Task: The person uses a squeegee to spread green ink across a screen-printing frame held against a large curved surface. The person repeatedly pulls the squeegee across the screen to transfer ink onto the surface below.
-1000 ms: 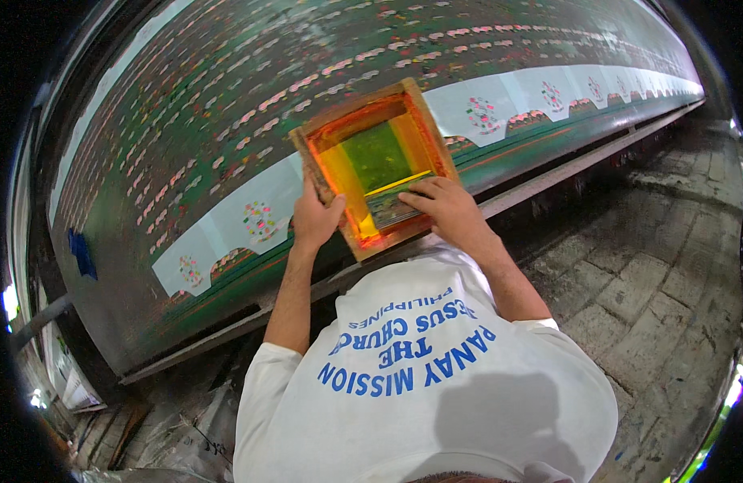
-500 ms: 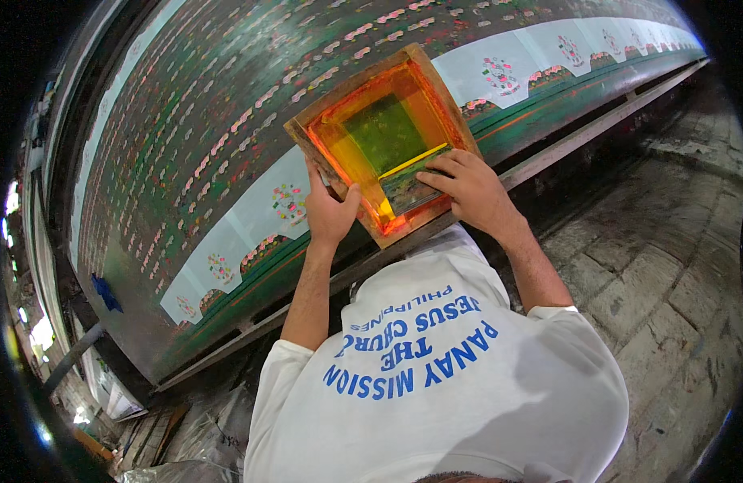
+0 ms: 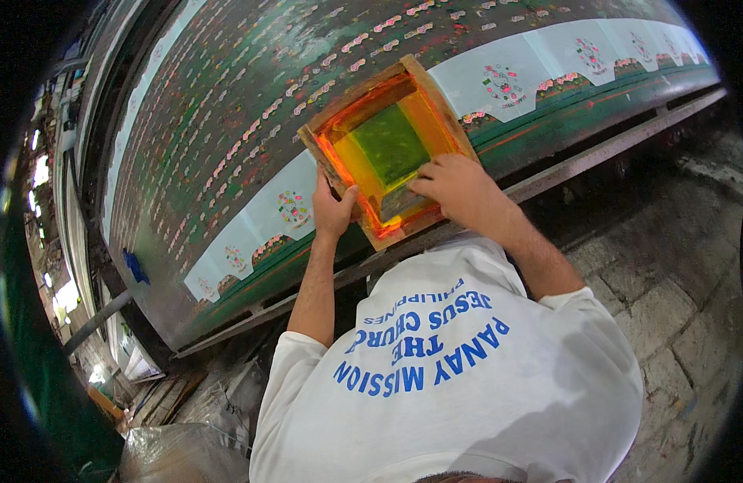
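Observation:
A wooden screen printing frame (image 3: 441,101) with orange-stained inner walls and a yellow-green mesh (image 3: 392,145) lies over the near edge of a long table. My left hand (image 3: 334,213) grips the frame's left side, its thumb toward the near corner. My right hand (image 3: 462,191) is closed on a squeegee (image 3: 397,203), which stands tilted inside the frame at the near end of the mesh. My fingers and wrist hide the squeegee's right part. White fabric pieces with small pink and green prints (image 3: 293,209) lie on both sides of the frame.
The dark green table (image 3: 227,145) is covered with rows of small pink print marks. More printed white pieces (image 3: 500,84) run along its near edge to the right. A rail (image 3: 613,149) follows that edge. A blue scrap (image 3: 135,266) lies at the left; paving blocks (image 3: 661,322) cover the floor at right.
My right hand has turned and lifted at the wrist, tilting the squeegee, whose yellow edge no longer shows as a line. My left hand keeps its hold. The whole view has shifted slightly.

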Available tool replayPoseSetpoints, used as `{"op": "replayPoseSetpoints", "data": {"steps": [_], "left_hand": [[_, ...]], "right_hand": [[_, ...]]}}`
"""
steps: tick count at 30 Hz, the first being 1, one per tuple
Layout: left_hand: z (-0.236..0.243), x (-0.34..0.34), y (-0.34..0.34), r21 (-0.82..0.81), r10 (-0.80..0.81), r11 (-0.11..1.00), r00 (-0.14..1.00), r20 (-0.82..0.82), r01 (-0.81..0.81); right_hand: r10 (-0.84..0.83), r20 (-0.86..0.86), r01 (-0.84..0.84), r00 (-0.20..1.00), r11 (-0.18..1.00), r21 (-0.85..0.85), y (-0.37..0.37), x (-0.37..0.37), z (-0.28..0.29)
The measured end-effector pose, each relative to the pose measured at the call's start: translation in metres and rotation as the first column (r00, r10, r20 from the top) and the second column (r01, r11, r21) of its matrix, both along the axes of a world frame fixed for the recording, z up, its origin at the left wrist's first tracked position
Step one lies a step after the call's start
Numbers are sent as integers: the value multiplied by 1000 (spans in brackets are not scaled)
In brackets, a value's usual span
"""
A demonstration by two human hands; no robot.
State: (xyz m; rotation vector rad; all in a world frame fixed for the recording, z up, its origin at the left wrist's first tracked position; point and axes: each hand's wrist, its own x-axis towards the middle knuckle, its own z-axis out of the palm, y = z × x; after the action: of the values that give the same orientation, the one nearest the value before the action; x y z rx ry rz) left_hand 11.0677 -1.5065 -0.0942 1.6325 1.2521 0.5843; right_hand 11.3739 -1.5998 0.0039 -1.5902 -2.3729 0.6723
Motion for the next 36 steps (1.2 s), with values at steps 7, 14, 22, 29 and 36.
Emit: {"op": "replayPoseSetpoints", "data": {"steps": [7,14,22,29,36], "left_hand": [[3,9,5,-91,35,995,998,48,-30],[6,3,2,-102,20,994,998,-60,-27],[1,0,2,-7,-39,999,995,-94,39],[6,2,6,-51,-56,997,997,-55,53],[9,0,5,-87,-57,995,995,-82,50]], "right_hand": [[-101,43,86,994,957,278,117,0,-31],[-89,61,82,994,991,109,78,-10,-22],[0,120,32,993,966,-258,16,-20,21],[-189,89,189,978,982,14,115,-20,4],[-198,87,201,976,979,-38,74,-30,3]]}}
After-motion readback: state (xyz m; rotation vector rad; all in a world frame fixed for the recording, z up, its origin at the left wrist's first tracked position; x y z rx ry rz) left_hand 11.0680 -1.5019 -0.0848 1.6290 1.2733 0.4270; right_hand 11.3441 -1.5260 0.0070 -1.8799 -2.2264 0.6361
